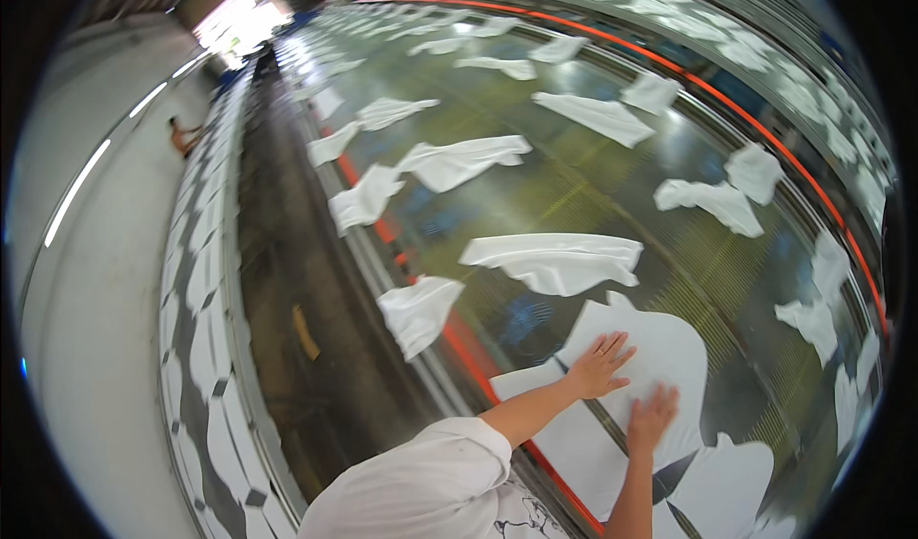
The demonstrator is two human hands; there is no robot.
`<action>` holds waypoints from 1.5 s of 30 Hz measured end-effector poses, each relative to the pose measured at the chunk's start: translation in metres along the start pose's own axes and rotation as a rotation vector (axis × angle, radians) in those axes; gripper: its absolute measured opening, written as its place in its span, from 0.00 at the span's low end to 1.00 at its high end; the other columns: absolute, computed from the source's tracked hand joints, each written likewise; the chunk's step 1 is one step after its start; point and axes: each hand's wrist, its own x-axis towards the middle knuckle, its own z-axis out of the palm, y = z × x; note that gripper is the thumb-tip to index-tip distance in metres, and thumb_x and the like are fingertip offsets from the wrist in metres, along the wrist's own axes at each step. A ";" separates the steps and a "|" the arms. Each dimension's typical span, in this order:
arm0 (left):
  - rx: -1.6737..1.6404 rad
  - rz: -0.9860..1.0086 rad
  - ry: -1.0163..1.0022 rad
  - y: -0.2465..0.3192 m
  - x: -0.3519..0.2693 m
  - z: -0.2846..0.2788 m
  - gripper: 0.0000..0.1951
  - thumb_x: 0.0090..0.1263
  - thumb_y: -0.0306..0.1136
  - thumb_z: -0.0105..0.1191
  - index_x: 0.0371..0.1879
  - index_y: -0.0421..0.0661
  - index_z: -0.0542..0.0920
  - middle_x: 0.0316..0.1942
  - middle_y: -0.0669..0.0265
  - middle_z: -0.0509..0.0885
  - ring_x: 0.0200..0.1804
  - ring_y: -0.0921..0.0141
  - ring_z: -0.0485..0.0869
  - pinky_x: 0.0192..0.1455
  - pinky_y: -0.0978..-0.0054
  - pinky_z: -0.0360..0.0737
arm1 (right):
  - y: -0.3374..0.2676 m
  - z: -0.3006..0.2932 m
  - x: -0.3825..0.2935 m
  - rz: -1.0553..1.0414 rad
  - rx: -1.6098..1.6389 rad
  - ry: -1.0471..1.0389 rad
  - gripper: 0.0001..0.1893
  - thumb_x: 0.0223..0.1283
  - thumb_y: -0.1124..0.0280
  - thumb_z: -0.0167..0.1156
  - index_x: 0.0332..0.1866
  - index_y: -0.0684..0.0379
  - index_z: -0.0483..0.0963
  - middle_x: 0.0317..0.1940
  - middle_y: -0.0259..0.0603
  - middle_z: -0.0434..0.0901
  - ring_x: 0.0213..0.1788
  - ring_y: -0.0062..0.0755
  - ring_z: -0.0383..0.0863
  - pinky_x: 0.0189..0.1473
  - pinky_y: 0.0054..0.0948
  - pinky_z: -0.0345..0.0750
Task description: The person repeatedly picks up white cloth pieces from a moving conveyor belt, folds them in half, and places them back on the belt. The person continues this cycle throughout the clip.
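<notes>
My left hand (601, 367), a ring on one finger, lies with spread fingers on a white cut fabric panel (670, 352) spread flat on the long printing table. Beside it, my right hand (653, 418) is blurred over the same panel, nearer to me; whether it touches the cloth is hard to tell. Neither hand grips anything. A second flat white panel (574, 442) lies along the red-striped table edge, and another (724, 474) lies at the lower right. Just beyond my hands sits a crumpled white fabric piece (559, 259), with a smaller one (419, 313) at the edge.
Loose white pieces (466, 162) are scattered along the table (617, 202). A dark aisle floor (287, 266) with a yellowish strip (306, 334) runs on the left. Past it, a narrow table (233, 324) carries flat panels, and a person (183, 137) stands far off beside it.
</notes>
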 end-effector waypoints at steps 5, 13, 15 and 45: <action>0.117 -0.201 -0.195 -0.023 -0.085 -0.040 0.44 0.82 0.68 0.43 0.86 0.47 0.61 0.88 0.48 0.57 0.89 0.50 0.52 0.89 0.43 0.45 | 0.057 -0.003 -0.062 0.226 -0.313 0.044 0.42 0.79 0.48 0.54 0.89 0.59 0.54 0.90 0.57 0.47 0.92 0.51 0.43 0.87 0.61 0.40; -0.158 -0.223 0.105 -0.060 -0.127 -0.137 0.37 0.80 0.61 0.55 0.77 0.43 0.75 0.81 0.40 0.67 0.82 0.44 0.65 0.85 0.48 0.60 | 0.055 -0.010 -0.068 0.231 0.076 0.128 0.41 0.84 0.42 0.47 0.85 0.66 0.58 0.86 0.62 0.55 0.89 0.59 0.51 0.85 0.66 0.48; -0.192 -0.264 0.237 -0.109 -0.171 -0.172 0.32 0.76 0.55 0.64 0.69 0.42 0.82 0.73 0.40 0.77 0.75 0.43 0.75 0.79 0.50 0.71 | 0.012 -0.009 -0.077 0.088 0.237 0.255 0.33 0.82 0.51 0.56 0.77 0.70 0.68 0.77 0.64 0.70 0.80 0.61 0.67 0.82 0.57 0.61; -1.382 -0.322 -0.410 -0.430 -0.226 -0.331 0.10 0.82 0.34 0.61 0.54 0.45 0.82 0.37 0.70 0.86 0.39 0.78 0.80 0.44 0.76 0.79 | -0.590 0.022 0.146 -0.116 0.782 -0.309 0.34 0.70 0.51 0.72 0.71 0.63 0.74 0.50 0.47 0.90 0.56 0.34 0.87 0.60 0.37 0.82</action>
